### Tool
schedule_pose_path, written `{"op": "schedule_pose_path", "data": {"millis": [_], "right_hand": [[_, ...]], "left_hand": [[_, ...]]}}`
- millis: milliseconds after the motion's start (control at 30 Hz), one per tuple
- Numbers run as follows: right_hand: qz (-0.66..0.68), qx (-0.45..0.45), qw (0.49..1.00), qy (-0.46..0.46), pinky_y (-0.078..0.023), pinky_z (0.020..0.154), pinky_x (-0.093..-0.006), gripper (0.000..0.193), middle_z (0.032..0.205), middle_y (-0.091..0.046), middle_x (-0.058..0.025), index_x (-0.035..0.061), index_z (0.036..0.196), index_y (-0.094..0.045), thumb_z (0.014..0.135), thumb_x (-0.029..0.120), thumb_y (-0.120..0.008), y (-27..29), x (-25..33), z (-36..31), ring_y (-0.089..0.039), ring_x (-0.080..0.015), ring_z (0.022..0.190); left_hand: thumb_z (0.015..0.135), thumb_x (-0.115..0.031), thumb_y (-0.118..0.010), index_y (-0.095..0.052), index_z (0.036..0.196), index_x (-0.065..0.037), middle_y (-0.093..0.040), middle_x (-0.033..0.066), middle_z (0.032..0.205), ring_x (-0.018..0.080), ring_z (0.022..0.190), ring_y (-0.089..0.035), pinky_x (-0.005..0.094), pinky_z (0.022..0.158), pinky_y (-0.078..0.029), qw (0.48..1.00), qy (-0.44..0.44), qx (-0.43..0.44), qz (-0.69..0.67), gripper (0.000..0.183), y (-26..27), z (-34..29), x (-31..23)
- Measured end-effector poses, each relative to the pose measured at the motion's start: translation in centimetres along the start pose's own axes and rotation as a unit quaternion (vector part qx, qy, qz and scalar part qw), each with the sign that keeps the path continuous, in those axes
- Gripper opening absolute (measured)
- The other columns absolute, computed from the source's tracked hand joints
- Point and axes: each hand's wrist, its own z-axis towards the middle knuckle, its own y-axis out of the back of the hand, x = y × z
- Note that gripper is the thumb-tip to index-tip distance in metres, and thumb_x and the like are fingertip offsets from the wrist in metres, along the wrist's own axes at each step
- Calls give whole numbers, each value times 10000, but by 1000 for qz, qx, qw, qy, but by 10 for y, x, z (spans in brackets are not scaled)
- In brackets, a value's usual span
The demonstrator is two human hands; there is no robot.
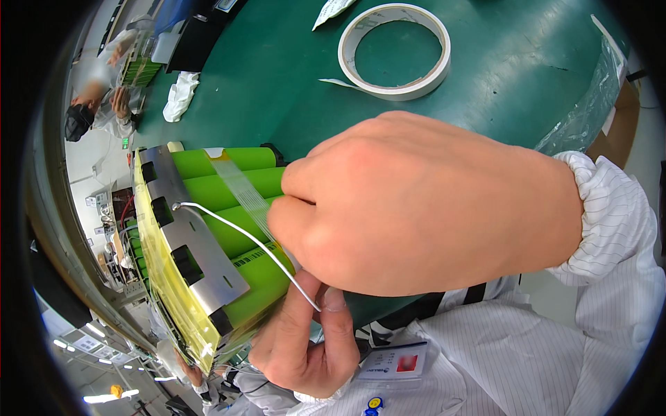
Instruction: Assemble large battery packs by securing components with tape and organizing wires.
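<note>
Left of centre in the frame, the white wire [239, 227] across the likely heavy green cell pack [232, 188] looks light and bendy, best held where your left hand [305, 350] pinches it, while your right hand [423, 208] curls inward, any grip hidden.

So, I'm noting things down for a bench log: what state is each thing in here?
Left hand: thumb and finger pinched on the wire
Wire: curved, one end at the metal plate
Metal plate: slotted, beside the green cylinders
Right hand: curled, fingertips hidden
Green cylinders: side by side
Clear strip: across the cylinders
Tape roll: flat, tail loose
White wad: crumpled
Plastic bag: creased
</note>
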Motion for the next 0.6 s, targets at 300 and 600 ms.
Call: {"op": "schedule_pose_path", "data": {"millis": [300,600], "right_hand": [[-45,5,999,24,-490,468,-360,176,616,-511,-79,-4,683,-534,670,86,-685,4,-2,-1,-599,-251,582],[-157,-46,980,113,-471,459,-349,183,571,-567,-94,53,544,-579,621,180,-686,4,-1,2,-622,-260,538]], "left_hand": [[718,175,-598,-698,1128,100,-738,129,773,96,531,-585,207,550,-475,1000,9,0,-8,429,-5,5,-6],[667,157,-649,-721,1093,89,-723,183,769,196,615,-683,249,687,-517,998,-7,17,64,437,-2,8,-11]]}}
